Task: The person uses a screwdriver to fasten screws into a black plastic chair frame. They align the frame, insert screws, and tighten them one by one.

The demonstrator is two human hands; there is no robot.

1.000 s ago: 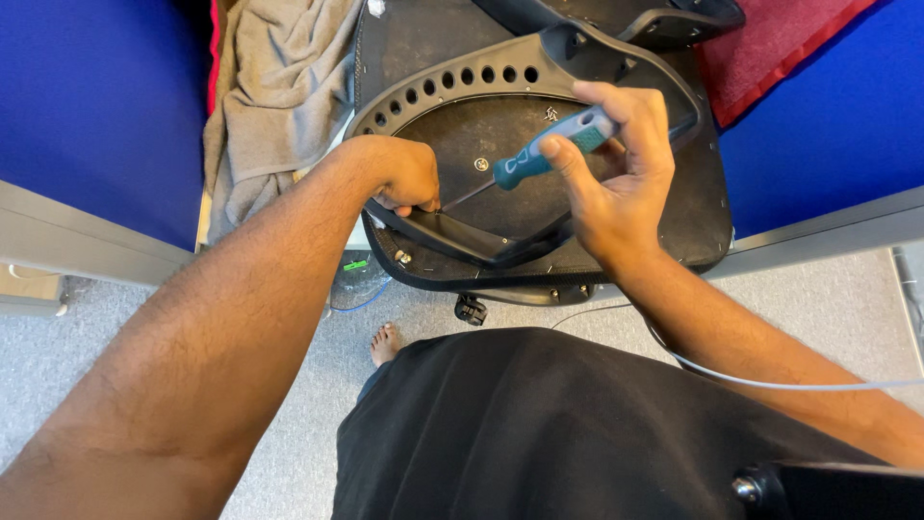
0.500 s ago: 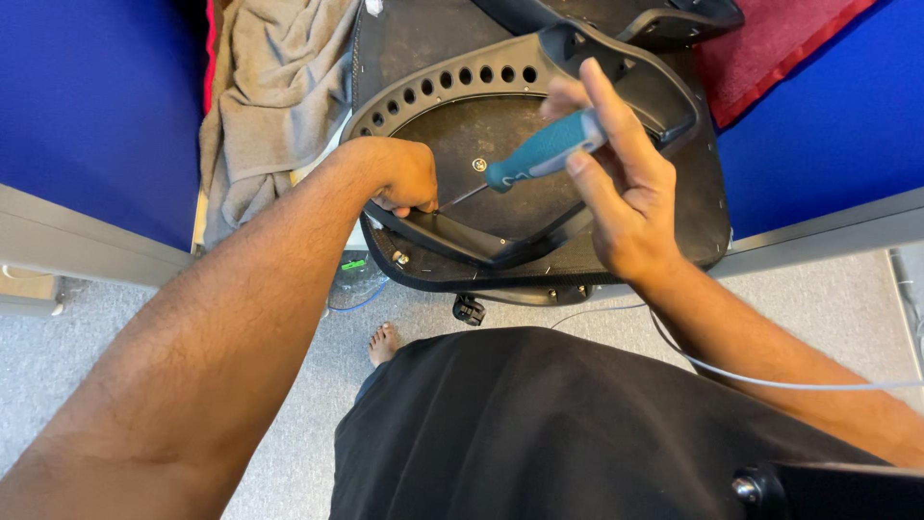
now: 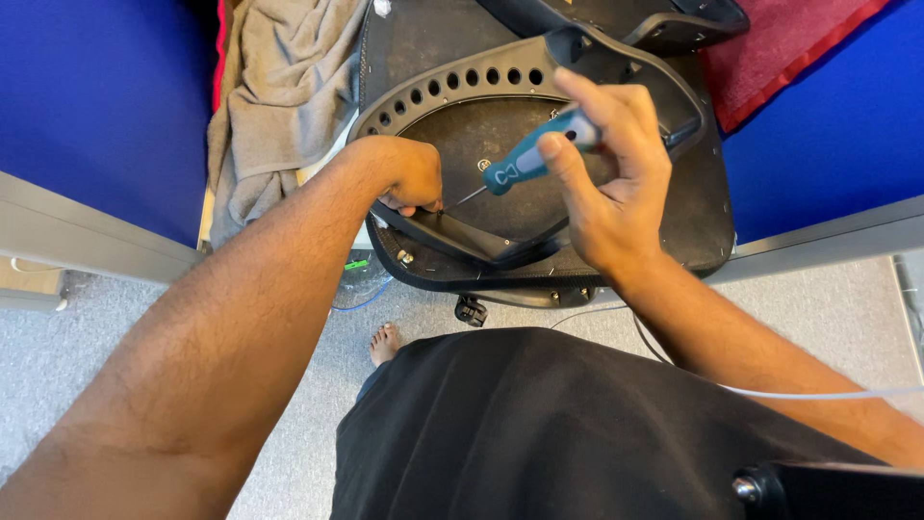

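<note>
The upturned black chair seat serves as landmark; it lies underside up on a blue surface, which exposes its fittings for work. A curved black plastic frame with a row of round holes rests upon the seat. A grey towel lies just left of the seat, a red cloth at its upper right. The left hand is fisted at the frame's lower left edge, apparently steadying it; what its fingers pinch cannot be told. The right hand is over the seat's centre, fingers closed about the teal handle of a screwdriver, whose tip slants down-left to meet the frame beside the left hand.
</note>
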